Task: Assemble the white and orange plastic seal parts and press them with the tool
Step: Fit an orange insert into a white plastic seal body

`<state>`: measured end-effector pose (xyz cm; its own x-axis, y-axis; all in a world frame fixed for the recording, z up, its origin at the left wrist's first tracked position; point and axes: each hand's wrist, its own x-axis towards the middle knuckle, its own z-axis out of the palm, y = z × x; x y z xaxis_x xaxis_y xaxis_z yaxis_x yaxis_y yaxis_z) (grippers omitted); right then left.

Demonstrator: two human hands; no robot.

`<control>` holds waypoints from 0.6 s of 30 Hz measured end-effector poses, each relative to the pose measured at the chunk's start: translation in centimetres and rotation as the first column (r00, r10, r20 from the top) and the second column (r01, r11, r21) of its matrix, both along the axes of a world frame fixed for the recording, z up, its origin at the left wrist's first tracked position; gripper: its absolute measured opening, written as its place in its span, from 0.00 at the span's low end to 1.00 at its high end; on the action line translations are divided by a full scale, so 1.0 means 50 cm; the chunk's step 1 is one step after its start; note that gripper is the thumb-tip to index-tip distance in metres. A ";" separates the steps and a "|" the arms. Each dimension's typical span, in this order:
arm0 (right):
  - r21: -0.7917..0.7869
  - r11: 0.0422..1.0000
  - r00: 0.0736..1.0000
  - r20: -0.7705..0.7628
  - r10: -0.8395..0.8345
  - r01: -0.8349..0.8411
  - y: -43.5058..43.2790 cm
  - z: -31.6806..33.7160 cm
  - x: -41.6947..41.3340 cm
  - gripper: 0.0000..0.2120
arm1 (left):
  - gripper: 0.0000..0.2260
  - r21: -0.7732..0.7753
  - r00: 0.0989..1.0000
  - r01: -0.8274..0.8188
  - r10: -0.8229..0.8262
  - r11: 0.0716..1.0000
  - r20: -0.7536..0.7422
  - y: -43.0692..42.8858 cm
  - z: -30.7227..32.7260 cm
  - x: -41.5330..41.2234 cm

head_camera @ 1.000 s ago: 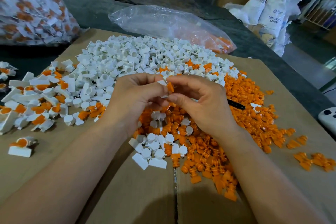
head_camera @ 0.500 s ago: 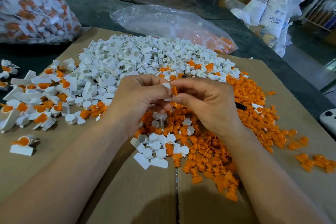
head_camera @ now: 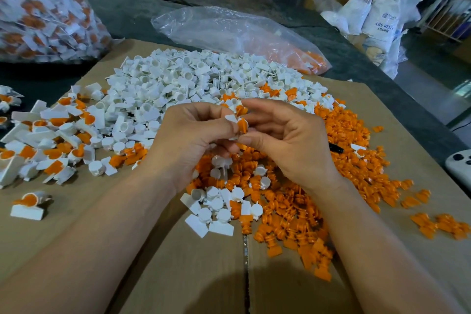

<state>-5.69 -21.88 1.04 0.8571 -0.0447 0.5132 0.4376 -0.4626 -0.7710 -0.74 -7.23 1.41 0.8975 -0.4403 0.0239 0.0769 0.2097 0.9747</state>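
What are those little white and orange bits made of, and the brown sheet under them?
The white parts and orange parts look like moulded plastic: uniform colour, crisp edges, a faint sheen. The brown sheet seems to be matte corrugated cardboard, judging by its dull surface and centre seam.

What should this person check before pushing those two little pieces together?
1. White part held by left hand: ok, white part pinched at its fingertips.
2. Orange insert held by right hand: ok.
3. Insert lined up with the white part's socket: cannot tell, fingers hide it.
4. Pressing tool within reach: cannot tell; only a black object shows behind the right hand.
5. Spare parts nearby: ok, white pile, orange pile.
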 end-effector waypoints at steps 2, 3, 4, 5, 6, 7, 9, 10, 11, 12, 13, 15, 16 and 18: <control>0.017 1.000 1.000 -0.008 0.009 -0.009 -0.001 0.001 -0.001 0.23 | 0.08 -0.009 1.000 -0.004 0.004 1.000 0.014 0.000 0.000 -0.001; 0.022 1.000 1.000 -0.008 0.014 -0.013 -0.001 0.002 -0.001 0.23 | 0.08 -0.012 1.000 -0.006 0.007 1.000 0.023 0.000 0.001 -0.001; 0.026 0.999 1.000 -0.008 0.019 -0.018 -0.001 0.003 -0.001 0.22 | 0.08 -0.015 0.999 -0.009 0.009 1.000 0.036 0.000 0.001 -0.001; 0.031 0.999 1.000 -0.007 0.023 -0.023 -0.001 0.003 -0.002 0.22 | 0.08 -0.017 0.999 -0.011 0.012 1.000 0.049 0.000 0.001 -0.001; 0.035 0.999 1.000 -0.005 0.026 -0.026 -0.001 0.004 -0.002 0.22 | 0.08 -0.019 0.998 -0.013 0.014 1.000 0.061 0.000 0.002 -0.002; 0.040 0.999 1.000 -0.002 0.028 -0.028 -0.001 0.005 -0.003 0.22 | 0.09 -0.022 0.997 -0.013 0.015 1.000 0.070 0.000 0.002 -0.002; 0.036 0.999 1.000 0.010 0.029 -0.029 -0.001 0.006 -0.004 0.22 | 0.09 -0.029 0.997 -0.012 0.014 0.999 0.081 0.000 0.002 -0.002; 0.031 0.999 0.999 0.018 0.029 -0.030 -0.001 0.006 -0.004 0.22 | 0.10 -0.030 0.996 -0.011 0.013 0.999 0.084 0.001 0.002 -0.002; 0.030 0.999 0.999 0.025 0.032 -0.033 0.000 0.006 -0.004 0.21 | 0.10 -0.029 0.996 -0.010 0.013 1.000 0.087 0.001 0.002 -0.002; 0.033 0.999 0.999 0.030 0.037 -0.038 0.001 0.007 -0.004 0.21 | 0.11 -0.027 0.996 -0.010 0.013 1.000 0.088 0.001 0.001 -0.002; 0.036 0.998 0.999 0.032 0.043 -0.044 0.001 0.008 -0.005 0.20 | 0.11 -0.025 0.996 -0.009 0.011 1.000 0.089 0.001 0.001 -0.002; 0.036 0.998 0.998 0.038 0.058 -0.059 0.003 0.009 -0.005 0.18 | 0.11 -0.022 0.996 -0.005 0.007 1.000 0.086 0.002 0.001 -0.001; 0.033 0.997 0.997 0.041 0.066 -0.068 0.003 0.009 -0.005 0.17 | 0.11 -0.021 0.997 -0.002 0.004 1.000 0.081 0.002 0.002 -0.001; 0.028 0.997 0.997 0.039 0.066 -0.067 0.004 0.009 -0.005 0.16 | 0.10 -0.014 0.998 0.006 -0.005 1.000 0.069 0.002 0.002 -0.001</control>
<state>-5.93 -21.70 1.49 0.8383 -0.0036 0.5452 0.4963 -0.4088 -0.7659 -0.78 -7.14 1.52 0.8909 -0.4448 0.0922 0.0107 0.2233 0.9747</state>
